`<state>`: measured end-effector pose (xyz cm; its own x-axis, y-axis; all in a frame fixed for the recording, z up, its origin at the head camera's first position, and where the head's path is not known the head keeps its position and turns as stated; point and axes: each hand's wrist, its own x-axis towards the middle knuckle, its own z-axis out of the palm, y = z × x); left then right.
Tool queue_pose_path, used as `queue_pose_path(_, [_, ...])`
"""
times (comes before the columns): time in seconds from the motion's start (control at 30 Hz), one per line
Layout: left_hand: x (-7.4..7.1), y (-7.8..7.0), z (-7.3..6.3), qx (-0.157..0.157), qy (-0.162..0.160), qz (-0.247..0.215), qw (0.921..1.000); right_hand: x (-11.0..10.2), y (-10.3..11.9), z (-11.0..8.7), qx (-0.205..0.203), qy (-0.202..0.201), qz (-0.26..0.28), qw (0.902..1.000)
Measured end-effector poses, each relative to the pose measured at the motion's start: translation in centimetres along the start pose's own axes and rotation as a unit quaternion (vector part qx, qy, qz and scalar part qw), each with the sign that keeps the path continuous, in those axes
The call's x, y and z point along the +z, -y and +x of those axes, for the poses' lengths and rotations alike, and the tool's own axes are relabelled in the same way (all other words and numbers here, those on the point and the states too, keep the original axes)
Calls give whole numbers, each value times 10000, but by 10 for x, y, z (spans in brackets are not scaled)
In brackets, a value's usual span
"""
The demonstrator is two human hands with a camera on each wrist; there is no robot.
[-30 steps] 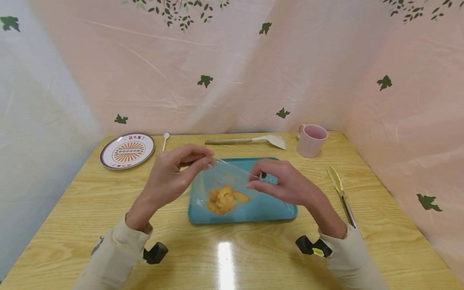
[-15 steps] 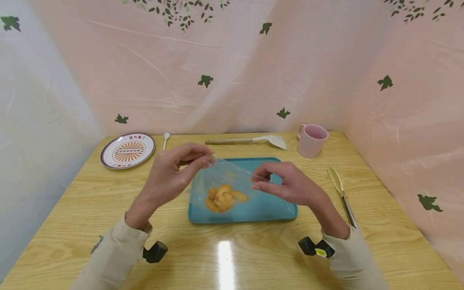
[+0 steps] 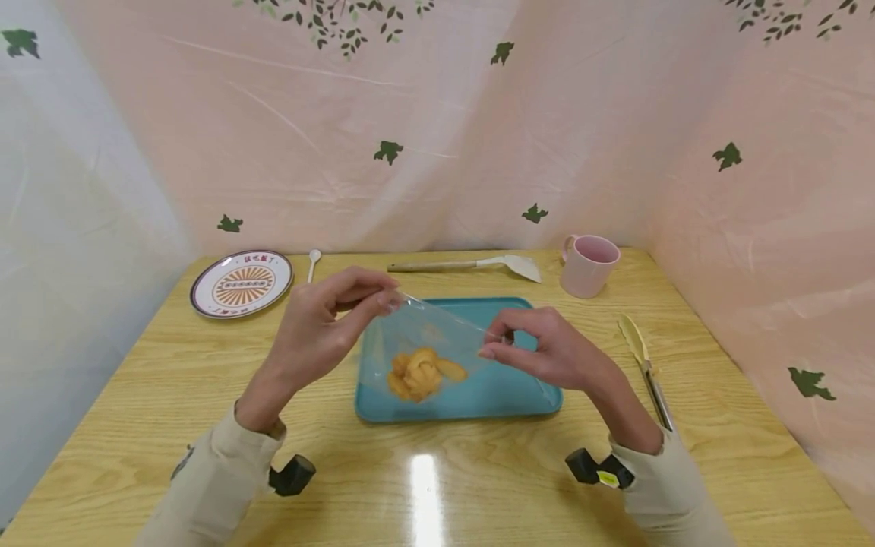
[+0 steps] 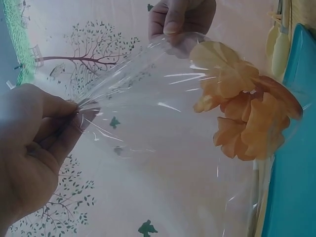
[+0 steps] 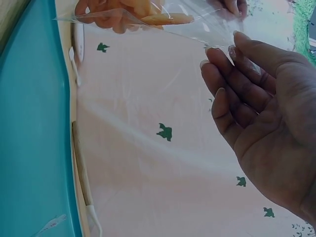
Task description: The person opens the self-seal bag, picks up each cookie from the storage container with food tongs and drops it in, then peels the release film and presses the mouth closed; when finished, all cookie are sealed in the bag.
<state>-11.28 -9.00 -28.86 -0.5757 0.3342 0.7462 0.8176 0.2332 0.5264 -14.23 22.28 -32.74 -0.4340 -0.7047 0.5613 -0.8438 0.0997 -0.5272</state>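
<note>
A clear plastic bag (image 3: 447, 334) hangs above the blue tray (image 3: 506, 391), tilted, with several yellow-orange wavy slices (image 3: 420, 374) gathered low in it. My left hand (image 3: 321, 323) pinches the bag's upper left corner between thumb and fingers. On the other side my right hand (image 3: 550, 349) pinches the bag's upper edge with thumb and forefinger. In the left wrist view the film runs in taut creases between both hands, and the slices (image 4: 247, 108) look like thin ruffled pieces.
Behind the tray lies a spatula (image 3: 465, 266) with a wooden handle. A patterned plate (image 3: 241, 285) and a small white spoon (image 3: 314, 264) lie at the left. A pink mug (image 3: 588, 267) and tongs (image 3: 642, 365) are at the right. Patterned cloth (image 3: 437, 175) encloses the table.
My right hand has shifted slightly right and down along the bag's edge, away from the left hand. The slices have moved a little left, and my left hand has risen slightly.
</note>
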Motion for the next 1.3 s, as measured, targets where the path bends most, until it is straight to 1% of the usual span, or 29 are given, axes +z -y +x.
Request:
queue_pose_path(0.13, [-2, 0, -1, -116, -59, 18, 9999, -1, -1, -3, 20, -36, -26, 10000])
queue_pose_path(0.27, [-4, 0, -1, -218, -98, -60, 9997, -1, 0, -3, 75, -156, -57, 9998])
queue_pose_path(0.4, [-7, 1, -2, -260, -86, -177, 9995, -1, 0, -3, 172, -329, -29, 9993])
queue_pose_path(0.63, [-14, 4, -4, -362, -73, -73, 9993, 1, -3, 3, 100, -736, 22, 9972])
queue_pose_path(0.73, [-18, 6, -6, -489, -63, -7, 9988, 3, -5, 6, 39, -878, 32, 9961])
queue_pose_path(0.83, [-22, 7, -8, -697, -57, 57, 9975, 7, -7, 11, -2, -962, 104, 9953])
queue_pose_path(0.97, [-31, 6, -11, -983, -53, 159, 9950, 14, -11, 18, 7, -998, 240, 9947])
queue_pose_path(1.03, [-36, 6, -13, -1075, -33, 215, 9940, 18, -12, 22, 18, -975, 314, 9947])
queue_pose_path(1.13, [-45, 7, -16, -1081, 66, 315, 9936, 24, -13, 29, 24, -911, 379, 9951])
queue_pose_path(1.2, [-51, 8, -19, -1027, 131, 341, 9940, 29, -14, 33, 16, -858, 372, 9956])
queue_pose_path(1.3, [-58, 11, -23, -1031, 154, 186, 9944, 36, -15, 38, 8, -794, 319, 9963])
